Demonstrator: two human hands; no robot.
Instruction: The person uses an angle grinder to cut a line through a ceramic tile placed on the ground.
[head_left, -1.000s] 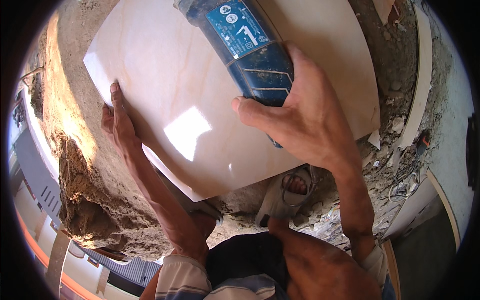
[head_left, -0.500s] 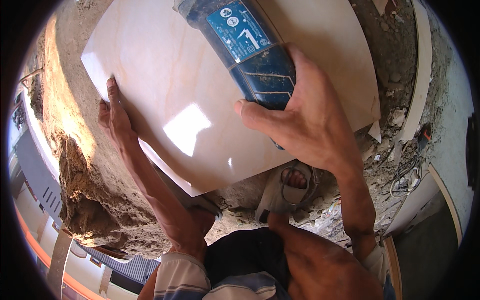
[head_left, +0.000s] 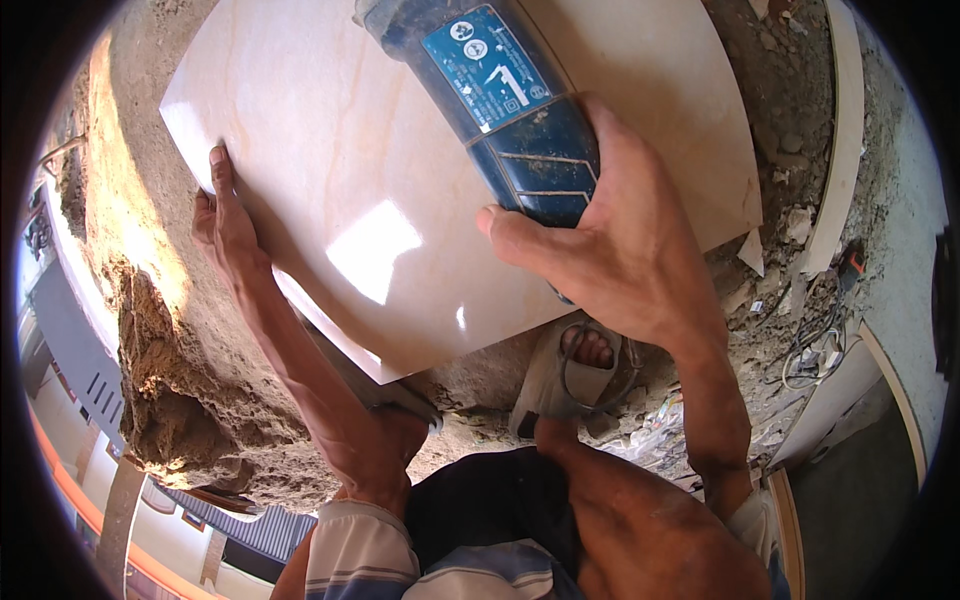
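Observation:
A large glossy cream tile (head_left: 290, 120) with faint veining lies across the upper middle, bright reflections on it. My left hand (head_left: 225, 215) grips its left edge, with a finger on the top face. My right hand (head_left: 625, 250) is wrapped round the body of a dusty blue power tool (head_left: 520, 150) with a label, held over the tile; the tool's head runs off the top of the frame and its underside is hidden. My sandalled foot (head_left: 570, 370) shows just below the tile's near edge, with a cable looped over it.
Rough broken earth (head_left: 160, 380) lies at the left. On the right are rubble (head_left: 785, 140), a long pale strip (head_left: 840, 150), tangled cables (head_left: 815, 360) with a plug, an orange-and-black object (head_left: 852, 265) and a pale surface along the rim (head_left: 900, 300).
My left hand and the tile's near corner have shifted slightly upward in the picture. The tool and my right hand have moved a little to the right; both grips are unchanged.

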